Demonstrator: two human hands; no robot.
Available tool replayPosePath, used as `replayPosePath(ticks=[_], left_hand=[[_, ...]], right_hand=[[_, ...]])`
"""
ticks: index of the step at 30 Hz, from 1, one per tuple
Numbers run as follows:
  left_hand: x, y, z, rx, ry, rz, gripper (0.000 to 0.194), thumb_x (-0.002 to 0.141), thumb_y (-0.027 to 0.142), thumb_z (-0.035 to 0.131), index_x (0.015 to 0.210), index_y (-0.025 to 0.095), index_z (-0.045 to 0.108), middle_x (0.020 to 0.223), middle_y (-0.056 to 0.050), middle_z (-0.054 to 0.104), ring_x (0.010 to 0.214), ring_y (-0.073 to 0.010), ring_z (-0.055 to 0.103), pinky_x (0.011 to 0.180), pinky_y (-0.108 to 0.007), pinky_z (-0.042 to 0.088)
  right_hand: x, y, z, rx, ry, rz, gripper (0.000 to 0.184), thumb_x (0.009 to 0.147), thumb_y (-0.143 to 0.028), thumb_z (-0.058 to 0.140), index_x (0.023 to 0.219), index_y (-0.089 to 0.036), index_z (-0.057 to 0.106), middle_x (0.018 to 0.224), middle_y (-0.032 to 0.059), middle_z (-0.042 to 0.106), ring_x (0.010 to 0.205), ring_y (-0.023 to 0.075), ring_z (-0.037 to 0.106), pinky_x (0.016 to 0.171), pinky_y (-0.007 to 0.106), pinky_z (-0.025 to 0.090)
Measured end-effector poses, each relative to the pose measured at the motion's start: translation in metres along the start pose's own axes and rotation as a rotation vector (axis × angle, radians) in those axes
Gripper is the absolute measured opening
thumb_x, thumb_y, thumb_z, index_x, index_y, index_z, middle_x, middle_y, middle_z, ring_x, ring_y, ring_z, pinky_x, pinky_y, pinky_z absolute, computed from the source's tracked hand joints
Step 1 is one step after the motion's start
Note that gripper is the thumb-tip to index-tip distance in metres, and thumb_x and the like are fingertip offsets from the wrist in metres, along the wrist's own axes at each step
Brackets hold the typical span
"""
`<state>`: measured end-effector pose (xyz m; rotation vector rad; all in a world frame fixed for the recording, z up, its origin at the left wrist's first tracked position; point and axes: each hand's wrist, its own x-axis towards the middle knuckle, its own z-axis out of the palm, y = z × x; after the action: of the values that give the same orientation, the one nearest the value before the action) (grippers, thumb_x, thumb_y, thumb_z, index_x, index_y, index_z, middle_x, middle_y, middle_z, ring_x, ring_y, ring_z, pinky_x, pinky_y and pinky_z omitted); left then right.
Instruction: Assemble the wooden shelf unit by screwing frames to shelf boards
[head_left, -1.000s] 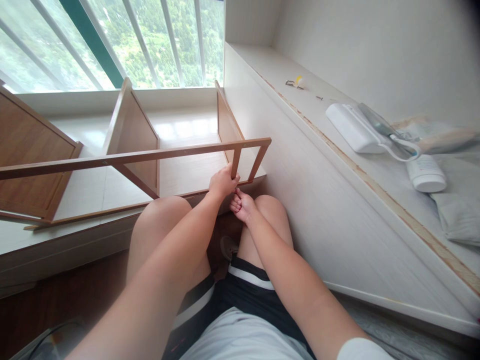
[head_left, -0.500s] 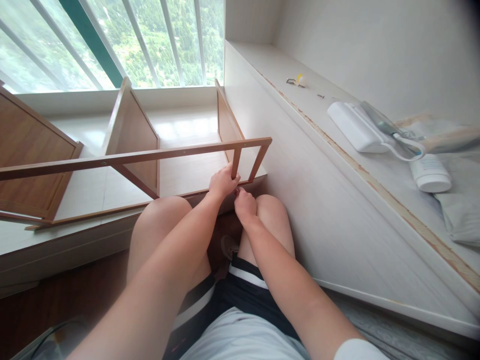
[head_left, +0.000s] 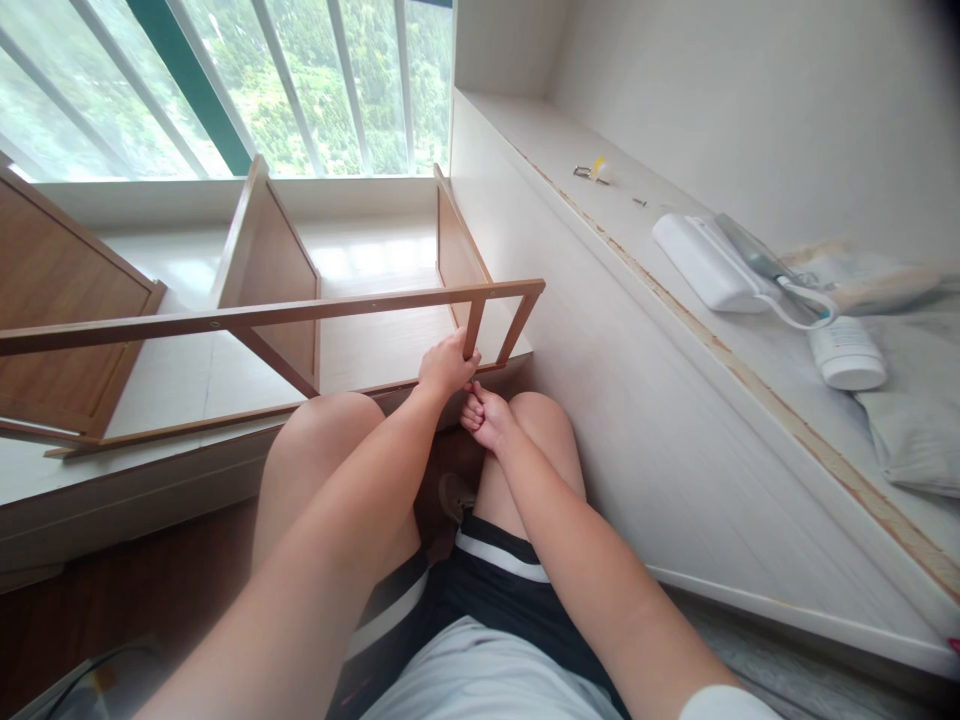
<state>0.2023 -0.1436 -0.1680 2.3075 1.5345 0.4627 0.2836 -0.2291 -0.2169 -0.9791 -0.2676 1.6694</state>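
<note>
Daylight from a barred window (head_left: 315,80) falls across a white sill platform (head_left: 150,480) where a partly assembled wooden shelf frame (head_left: 262,315) lies on its side. At its near right corner the left hand (head_left: 448,364) has its grip clamped around a short upright post (head_left: 472,328), fingers wrapped over the wood just under the long top rail. The right hand (head_left: 486,417) sits directly below, touching the left, its fingers curled together against the frame's lower edge; whether it holds anything small cannot be told. Both hands hover between the person's raised bare knees, which press close to the platform's front edge and leave little room beneath the frame.

A second slanted post (head_left: 517,326) stands just beside the gripped one, closing off the frame's right end. Beyond it the white side panel (head_left: 600,380) of a built-in unit rises close against the frame, leaving only a narrow gap on that side. To the left the long rail runs out past two upright wooden panels toward open floor.

On the ledge (head_left: 675,280) above the panel lie a white case (head_left: 701,260), a white bottle (head_left: 846,355) on its side, folded cloth (head_left: 907,440) and, farther back, small metal hardware (head_left: 589,172).
</note>
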Motion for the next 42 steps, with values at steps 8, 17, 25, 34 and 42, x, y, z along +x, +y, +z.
replayPosePath(ticks=[8,17,25,34,42], left_hand=[[0.001,-0.002,0.002,-0.011,0.004,0.008,0.034,0.089,0.040,0.040,0.114,0.025,0.058,0.104,-0.007,0.068,0.095,-0.0234,0.064,0.081,-0.032,0.046],[0.001,-0.001,0.001,-0.016,-0.005,0.002,0.032,0.088,0.040,0.042,0.112,0.025,0.057,0.101,-0.007,0.068,0.095,-0.0236,0.064,0.079,-0.032,0.046],[0.000,0.000,0.000,-0.014,-0.003,0.005,0.030,0.087,0.038,0.042,0.111,0.026,0.057,0.099,-0.007,0.068,0.093,-0.0238,0.064,0.078,-0.032,0.047],[0.000,-0.001,0.000,-0.031,0.002,0.014,0.029,0.087,0.039,0.042,0.109,0.026,0.057,0.099,-0.006,0.068,0.093,-0.0238,0.064,0.077,-0.032,0.047],[0.000,0.000,-0.001,-0.036,-0.005,-0.005,0.031,0.087,0.040,0.043,0.111,0.026,0.057,0.100,-0.007,0.068,0.095,-0.0248,0.064,0.079,-0.033,0.047]], right_hand=[[0.003,0.003,0.000,0.030,0.026,-0.041,0.027,0.096,-0.035,0.041,0.077,-0.019,0.051,0.036,-0.0108,0.026,0.031,0.0063,0.017,0.033,0.018,0.014],[0.012,0.006,0.002,-0.129,0.121,-0.174,0.023,0.091,-0.035,0.044,0.076,-0.020,0.052,0.035,-0.0110,0.028,0.029,0.0067,0.018,0.033,0.019,0.014],[0.012,0.012,-0.003,-0.853,0.423,-0.483,0.028,0.089,-0.035,0.043,0.070,-0.020,0.058,0.047,-0.0024,0.050,0.046,0.0134,0.046,0.049,0.025,0.035],[0.010,0.012,-0.002,-1.192,0.512,-0.538,0.031,0.092,-0.031,0.037,0.076,-0.022,0.062,0.080,0.0063,0.069,0.078,0.0206,0.061,0.071,0.028,0.040],[0.008,0.009,0.005,-0.788,0.463,-0.493,0.024,0.087,-0.028,0.053,0.064,-0.022,0.054,0.052,-0.0011,0.048,0.051,0.0141,0.043,0.051,0.025,0.032]])
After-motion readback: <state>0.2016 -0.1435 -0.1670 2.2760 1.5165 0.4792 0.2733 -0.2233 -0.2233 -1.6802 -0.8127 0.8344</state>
